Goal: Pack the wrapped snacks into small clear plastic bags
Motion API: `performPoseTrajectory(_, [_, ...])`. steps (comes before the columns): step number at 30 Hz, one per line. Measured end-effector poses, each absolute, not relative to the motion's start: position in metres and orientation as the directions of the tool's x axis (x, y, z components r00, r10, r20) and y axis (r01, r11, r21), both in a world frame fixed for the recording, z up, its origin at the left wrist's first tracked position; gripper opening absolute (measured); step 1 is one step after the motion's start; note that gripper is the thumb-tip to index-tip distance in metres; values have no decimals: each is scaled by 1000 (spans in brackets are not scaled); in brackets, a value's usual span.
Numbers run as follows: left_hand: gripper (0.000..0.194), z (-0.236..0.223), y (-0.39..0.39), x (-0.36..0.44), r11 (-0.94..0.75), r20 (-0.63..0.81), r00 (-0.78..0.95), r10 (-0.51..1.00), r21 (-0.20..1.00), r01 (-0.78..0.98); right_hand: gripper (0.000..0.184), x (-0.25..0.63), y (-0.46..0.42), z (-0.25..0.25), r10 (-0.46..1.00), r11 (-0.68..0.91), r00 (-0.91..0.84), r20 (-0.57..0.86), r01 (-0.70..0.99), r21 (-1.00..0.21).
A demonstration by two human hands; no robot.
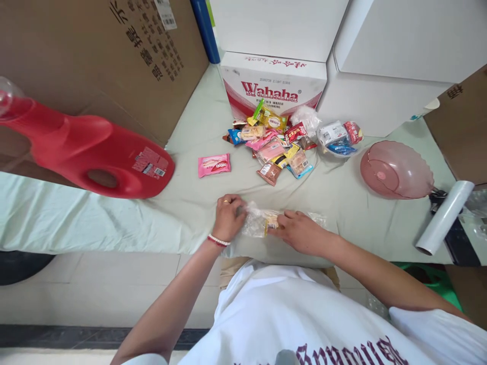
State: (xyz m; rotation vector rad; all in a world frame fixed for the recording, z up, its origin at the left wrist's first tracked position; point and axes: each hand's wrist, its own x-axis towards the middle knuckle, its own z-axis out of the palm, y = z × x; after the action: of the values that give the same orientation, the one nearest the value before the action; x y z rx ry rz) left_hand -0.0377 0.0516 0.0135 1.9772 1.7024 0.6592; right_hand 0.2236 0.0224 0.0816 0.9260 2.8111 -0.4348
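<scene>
A clear plastic bag (255, 222) lies at the near edge of the cloth-covered table, with a yellow snack packet (271, 222) inside it. My left hand (228, 218) is closed on the bag's left end. My right hand (299, 230) grips the bag from the right, fingers pinched at the yellow packet. A pile of wrapped snacks (274, 144) lies farther back in the middle. A single pink snack packet (214, 165) lies apart to its left.
A big red jug (91, 152) lies on its side at the left. A Wahaha carton (272, 83) and white boxes stand behind. A clear bowl of snacks (338, 137), an upturned pink bowl (395, 170) and a film roll (443, 218) are at right.
</scene>
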Motion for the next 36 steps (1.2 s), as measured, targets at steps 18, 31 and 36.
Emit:
performPoseTrajectory(18, [36,61,19,-33,-97,-63,299,952,867,490,53,238,5,59,626,689,-765,-152,634,-351])
performPoseTrajectory(31, [23,31,-12,-9,46,-93,10,996,577,815,52,232,3,57,669,639,-728,-148,666,-385])
performPoseTrajectory(36, [13,50,-18,-16,57,-142,72,987,736,675,52,231,0,54,676,627,-722,-145,667,-402])
